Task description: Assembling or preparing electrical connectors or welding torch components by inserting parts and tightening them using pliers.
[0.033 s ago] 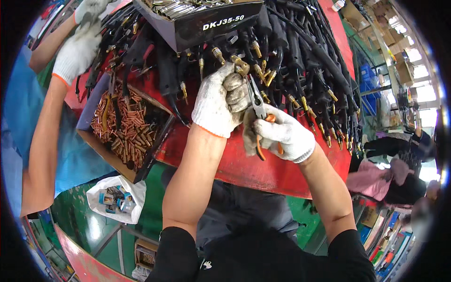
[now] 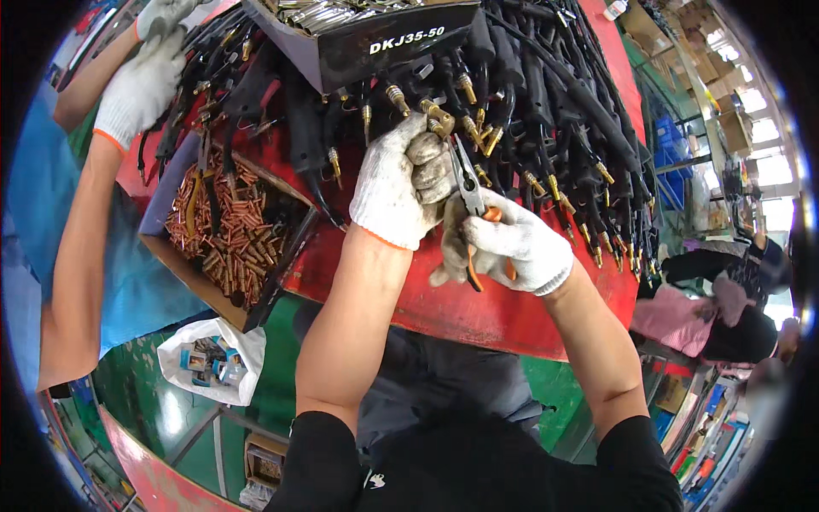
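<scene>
My left hand [image 2: 384,189], in a white knit glove with dirty fingertips, is closed in a fist. A brass fitting [image 2: 438,118] sticks out at its top, by the thumb; the rest of it is hidden in the fist. Gripped in my gloved right hand [image 2: 531,246] is a pair of pliers [image 2: 468,186] with orange and black handles. Their narrow jaws point up beside the fingers of my left hand, just below the fitting. Black welding torches [image 2: 533,94] with brass ends lie heaped beyond both hands on the red table [image 2: 426,303].
A dark carton [image 2: 401,43] of shiny metal parts stands at the far middle. Left of me, an open box [image 2: 175,256] holds copper-coloured tips. Below it hangs a white bag [image 2: 247,388] of small packets. A co-worker's gloved hand [image 2: 136,94] reaches in at far left.
My right hand's lower fingers have loosened slightly outward below the pliers' handles. The co-worker's glove at far left has shifted slightly. My left hand stays almost in place.
</scene>
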### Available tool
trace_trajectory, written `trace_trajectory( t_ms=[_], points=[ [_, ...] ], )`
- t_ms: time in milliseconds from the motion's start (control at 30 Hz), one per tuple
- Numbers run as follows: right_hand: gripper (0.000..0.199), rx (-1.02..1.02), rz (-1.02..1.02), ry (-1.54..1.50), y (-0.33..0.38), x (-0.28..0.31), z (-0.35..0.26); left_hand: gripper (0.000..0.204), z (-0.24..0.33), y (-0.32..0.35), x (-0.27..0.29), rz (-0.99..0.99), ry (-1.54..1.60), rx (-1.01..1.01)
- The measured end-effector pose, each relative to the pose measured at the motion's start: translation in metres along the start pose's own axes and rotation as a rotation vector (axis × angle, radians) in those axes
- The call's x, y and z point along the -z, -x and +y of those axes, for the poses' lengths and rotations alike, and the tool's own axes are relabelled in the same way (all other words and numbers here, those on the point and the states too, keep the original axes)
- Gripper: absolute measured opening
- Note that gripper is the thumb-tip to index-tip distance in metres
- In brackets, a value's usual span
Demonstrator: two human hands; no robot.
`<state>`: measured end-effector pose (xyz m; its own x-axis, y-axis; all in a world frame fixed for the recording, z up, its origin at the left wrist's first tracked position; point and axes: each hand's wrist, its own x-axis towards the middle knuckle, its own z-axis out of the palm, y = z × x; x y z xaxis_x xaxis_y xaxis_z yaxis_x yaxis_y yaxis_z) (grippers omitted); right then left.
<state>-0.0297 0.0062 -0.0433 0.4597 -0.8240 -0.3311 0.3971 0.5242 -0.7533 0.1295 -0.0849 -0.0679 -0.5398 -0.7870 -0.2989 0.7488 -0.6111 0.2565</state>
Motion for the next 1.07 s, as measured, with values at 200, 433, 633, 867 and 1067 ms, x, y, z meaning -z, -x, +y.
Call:
trace_trajectory(
  t_ms=[200, 433, 633, 867, 1067],
  points=[
    [0.020, -0.180, -0.094, -0.122, 0.003, 0.002, -0.017, 0.035, -0.004, -0.004, 0.000, 0.040, 0.032, -0.020],
    [0.021, -0.430, 0.031, 0.395, 0.005, -0.007, -0.077, 0.034, -0.007, -0.002, 0.009, -0.042, 0.009, -0.002],
    [0.022, -0.678, -0.012, 1.574, -0.015, -0.042, -0.143, 0.028, -0.015, -0.003, 0.011, 0.048, 0.011, -0.025],
    [0.026, -0.486, -0.152, 2.503, -0.004, -0.087, -0.150, 0.029, -0.025, 0.000, 0.016, 0.044, -0.098, -0.089],
    [0.043, -0.383, 0.043, 2.125, 0.049, -0.060, -0.132, 0.038, -0.054, 0.023, 0.010, 0.118, -0.179, -0.018]
  ],
)
